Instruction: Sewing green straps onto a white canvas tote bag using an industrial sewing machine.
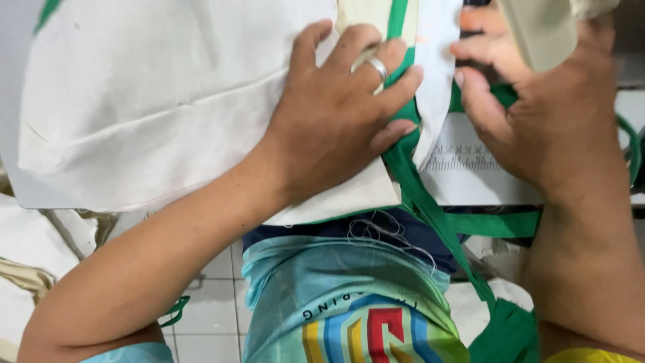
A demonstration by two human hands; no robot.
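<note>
At the bottom of the frame one green strap (430,208) ran up to centre. Above it, the left hand (336,114) lay flat, grip released, pressing one cream cloth piece (148,94) at upper left; one ring (377,67) showed. The right hand (537,114), upper right, pinched the strap on the desk (463,168)

Left hand (336,114) flat on cream fabric (148,101); right hand (544,114) on green strap (430,208).
</note>
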